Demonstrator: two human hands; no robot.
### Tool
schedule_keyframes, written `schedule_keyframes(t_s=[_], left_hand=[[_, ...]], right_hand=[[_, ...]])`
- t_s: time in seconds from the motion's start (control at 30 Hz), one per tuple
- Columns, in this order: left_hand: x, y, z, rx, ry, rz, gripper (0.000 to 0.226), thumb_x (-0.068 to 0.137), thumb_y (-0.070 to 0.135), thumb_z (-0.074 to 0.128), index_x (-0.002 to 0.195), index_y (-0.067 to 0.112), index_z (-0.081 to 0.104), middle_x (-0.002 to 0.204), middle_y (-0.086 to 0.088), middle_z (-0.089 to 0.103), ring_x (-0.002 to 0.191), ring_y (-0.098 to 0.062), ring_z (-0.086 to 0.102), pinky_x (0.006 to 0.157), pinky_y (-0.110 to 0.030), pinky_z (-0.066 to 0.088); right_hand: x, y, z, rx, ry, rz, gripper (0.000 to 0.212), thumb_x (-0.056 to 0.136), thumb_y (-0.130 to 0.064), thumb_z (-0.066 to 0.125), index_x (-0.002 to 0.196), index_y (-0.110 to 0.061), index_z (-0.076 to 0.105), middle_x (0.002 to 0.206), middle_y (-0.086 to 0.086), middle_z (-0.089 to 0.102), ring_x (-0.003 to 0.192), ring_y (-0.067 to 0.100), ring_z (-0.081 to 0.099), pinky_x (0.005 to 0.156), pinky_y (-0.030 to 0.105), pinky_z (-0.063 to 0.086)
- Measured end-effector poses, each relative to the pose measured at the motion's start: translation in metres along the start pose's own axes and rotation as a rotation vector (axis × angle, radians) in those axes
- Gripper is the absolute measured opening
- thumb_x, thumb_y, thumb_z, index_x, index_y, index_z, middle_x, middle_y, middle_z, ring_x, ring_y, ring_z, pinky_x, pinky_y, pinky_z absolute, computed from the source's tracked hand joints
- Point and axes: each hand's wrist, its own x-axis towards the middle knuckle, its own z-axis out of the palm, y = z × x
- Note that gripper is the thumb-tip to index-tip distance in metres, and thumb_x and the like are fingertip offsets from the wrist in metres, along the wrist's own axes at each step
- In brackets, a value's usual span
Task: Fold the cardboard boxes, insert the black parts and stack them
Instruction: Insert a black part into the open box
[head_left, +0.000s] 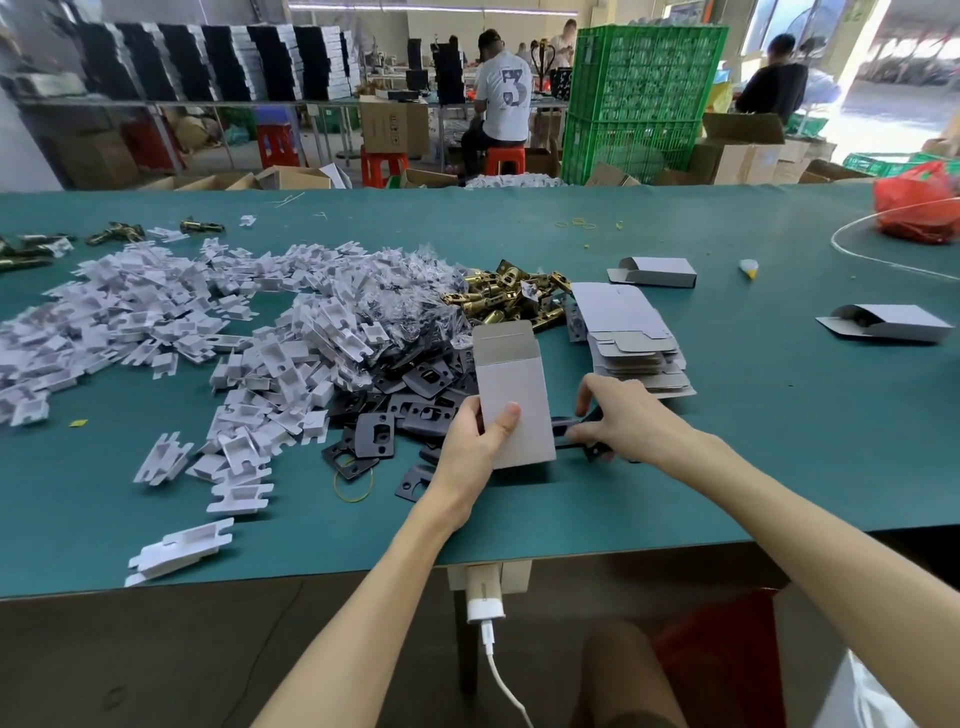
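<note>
- left hand (475, 441) grips a small pale grey cardboard box (511, 384) by its lower end, thumb on the front; the box stands upright with its top flap open
- right hand (621, 418), just right of that box, has its fingers curled round a flat black metal plate (566, 434)
- heap of loose black plates (415, 400) just left of the left hand
- stack of flat box blanks (631, 343) right behind the right hand
- folded grey box (657, 271) further out beyond it

upright grey cardboard box (511, 400), top flap open, beside black parts (415, 395).
</note>
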Motion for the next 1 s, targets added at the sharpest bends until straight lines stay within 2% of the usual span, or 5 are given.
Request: schedule_keyframes(t_s=[0.3, 0.57, 0.73, 0.87, 1.0], left_hand=[[-0.004, 0.003, 0.0, 0.012, -0.037, 0.022, 0.036, 0.096, 0.033, 0.071, 0.127, 0.018, 0.058, 0.123, -0.003, 0.072, 0.109, -0.016, 0.071, 0.093, -0.035, 0.06], [-0.006, 0.007, 0.001, 0.015, -0.047, 0.01, 0.039, 0.097, 0.032, 0.07, 0.129, 0.015, 0.057, 0.122, -0.003, 0.072, 0.104, -0.012, 0.071, 0.081, -0.025, 0.058], [-0.009, 0.011, 0.0, -0.04, -0.09, 0.029, 0.039, 0.09, 0.034, 0.075, 0.123, 0.017, 0.062, 0.112, 0.003, 0.077, 0.103, -0.011, 0.073, 0.08, -0.024, 0.058], [-0.01, 0.011, 0.0, -0.045, -0.093, 0.033, 0.036, 0.092, 0.029, 0.078, 0.123, 0.017, 0.064, 0.113, 0.0, 0.076, 0.103, -0.014, 0.073, 0.08, -0.027, 0.059], [-0.011, 0.012, 0.0, -0.028, -0.081, 0.016, 0.042, 0.09, 0.033, 0.079, 0.125, 0.016, 0.063, 0.115, -0.006, 0.075, 0.103, -0.018, 0.073, 0.081, -0.031, 0.061]], right_hand=[[-0.001, -0.019, -0.048, 1.091, -0.044, -0.192, 0.047, 0.076, -0.001, 0.08, 0.12, -0.004, 0.066, 0.107, 0.01, 0.077, 0.099, 0.013, 0.074, 0.076, 0.013, 0.054], [0.003, -0.047, -0.053, 0.383, 0.282, -0.355, 0.016, 0.091, -0.021, 0.076, 0.098, -0.008, 0.078, 0.093, 0.013, 0.075, 0.077, 0.024, 0.066, 0.062, 0.028, 0.056], [0.007, -0.055, -0.05, 0.019, 0.381, -0.413, 0.013, 0.091, -0.019, 0.074, 0.102, -0.017, 0.081, 0.079, -0.007, 0.062, 0.081, 0.02, 0.057, 0.061, 0.007, 0.036], [0.011, -0.058, -0.043, -0.194, 0.318, -0.415, 0.017, 0.091, -0.016, 0.072, 0.108, -0.016, 0.076, 0.1, 0.006, 0.07, 0.099, 0.029, 0.061, 0.083, 0.039, 0.049], [0.014, -0.057, -0.038, -0.225, 0.317, -0.415, 0.019, 0.09, -0.023, 0.074, 0.109, -0.023, 0.073, 0.106, 0.0, 0.074, 0.11, 0.024, 0.059, 0.098, 0.038, 0.033]])
